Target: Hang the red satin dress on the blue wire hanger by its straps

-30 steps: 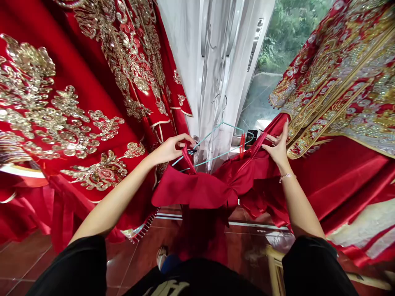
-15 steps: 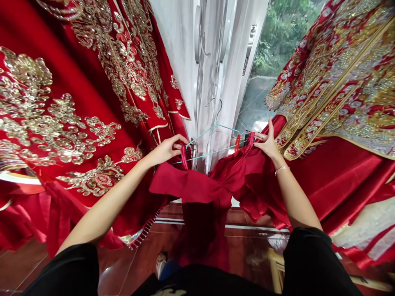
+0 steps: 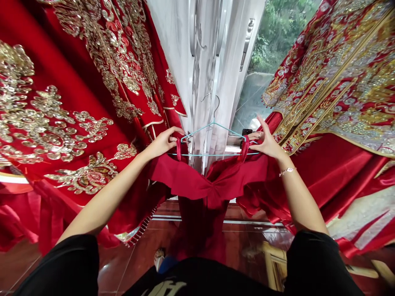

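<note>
At centre frame, left hand [image 3: 162,144] and right hand [image 3: 267,144] pinch the straps [image 3: 178,149] of a red dress [image 3: 210,185] onto a teal hanger [image 3: 212,123]; both straps seem seated, hook unhung.

Head-worn view, forward-down, close

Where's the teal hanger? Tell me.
Centre of the head view, the teal hanger is held between the left hand and right hand, before the white curtain, the red dress hanging from it.
</note>
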The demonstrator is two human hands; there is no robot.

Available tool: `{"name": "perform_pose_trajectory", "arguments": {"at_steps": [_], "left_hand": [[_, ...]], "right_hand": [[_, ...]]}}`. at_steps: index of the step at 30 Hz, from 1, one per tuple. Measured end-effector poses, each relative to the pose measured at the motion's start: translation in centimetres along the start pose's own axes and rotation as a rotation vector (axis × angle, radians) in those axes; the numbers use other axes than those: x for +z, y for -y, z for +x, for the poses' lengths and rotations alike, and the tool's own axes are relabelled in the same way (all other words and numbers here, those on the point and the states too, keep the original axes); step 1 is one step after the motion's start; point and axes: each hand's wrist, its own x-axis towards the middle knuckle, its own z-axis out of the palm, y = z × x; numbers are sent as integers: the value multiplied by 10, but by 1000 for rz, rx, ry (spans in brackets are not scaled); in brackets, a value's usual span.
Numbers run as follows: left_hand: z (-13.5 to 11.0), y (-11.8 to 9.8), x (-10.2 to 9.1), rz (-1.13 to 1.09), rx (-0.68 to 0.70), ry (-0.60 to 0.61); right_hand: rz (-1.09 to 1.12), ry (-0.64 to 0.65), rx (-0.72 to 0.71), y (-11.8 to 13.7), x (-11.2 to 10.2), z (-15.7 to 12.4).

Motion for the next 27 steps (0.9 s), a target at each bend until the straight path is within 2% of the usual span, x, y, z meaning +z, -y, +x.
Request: {"name": "perform_pose_trajectory", "arguments": {"at_steps": [3, 5, 7, 9, 11, 12, 15, 16, 17, 18, 19, 21, 22, 24, 27], "left_hand": [[0, -4, -8, 144, 75, 46], [-3, -10, -13, 324, 61, 105], [-15, -19, -13, 548, 13, 56], [-35, -29, -8, 745, 2, -112], [-61, -36, -1, 854, 49, -258], [-74, -36, 1, 873, 83, -270], [-103, -26, -5, 861, 152, -114], [-108, -21, -11, 848, 154, -47], [-111, -17, -18, 835, 145, 12], [-111, -14, -25, 824, 128, 65], [-111, -13, -32, 816, 107, 113], [-107, -15, -41, 815, 71, 199], [-105, -18, -44, 826, 55, 234], [-100, -26, -47, 874, 17, 305], [-91, -36, -54, 960, -58, 382]], "right_hand": [[-106, 208, 28, 24, -9, -9], [-170, 209, 12, 27, -17, -19], [-225, 153, 7, 21, -22, -32], [-277, 80, 6, 9, -21, -47], [-357, -1, -45, -3, -13, -62], [-418, -61, -98, -8, -8, -69], [-660, -331, -318, -17, 8, -84], [-724, -387, -377, -18, 12, -87], [-761, -382, -413, -19, 15, -89], [-770, -306, -413, -20, 16, -90], [-755, -174, -375, -22, 17, -90], [-712, 108, -243, -26, 15, -87], [-707, 202, -182, -29, 12, -85], [-742, 282, -106, -35, 4, -80], [-792, 286, -92, -43, -13, -75]]}}
